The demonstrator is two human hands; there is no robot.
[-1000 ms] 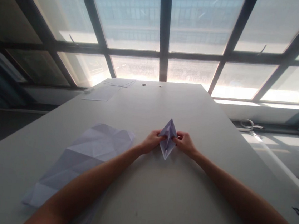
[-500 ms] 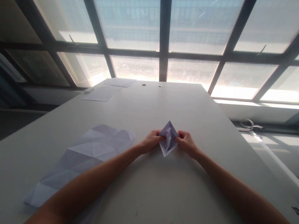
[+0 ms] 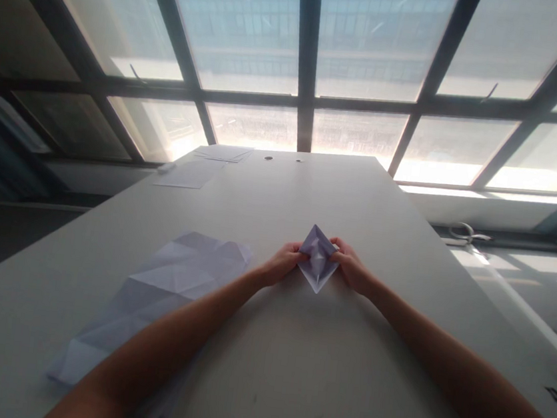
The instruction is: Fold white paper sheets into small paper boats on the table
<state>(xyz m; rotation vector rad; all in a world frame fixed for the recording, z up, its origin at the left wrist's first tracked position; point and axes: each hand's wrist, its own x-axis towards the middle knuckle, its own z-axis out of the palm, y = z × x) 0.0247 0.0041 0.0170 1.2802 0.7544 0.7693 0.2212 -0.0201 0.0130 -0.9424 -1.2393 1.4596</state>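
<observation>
At the centre of the frame the left hand [image 3: 283,263] and right hand [image 3: 350,265] each pinch a side of a small, pale lilac, diamond-shaped folded paper [image 3: 318,259] just above the grey table [image 3: 290,371], already many creases in but apparently not finished.

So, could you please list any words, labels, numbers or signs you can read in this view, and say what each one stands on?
None can be read.
Small dark mark on the table near its right edge: too small and blurred to read.
Folded paper held between the left hand and right hand: blank.
Creased sheet and far sheets: no print visible.
</observation>
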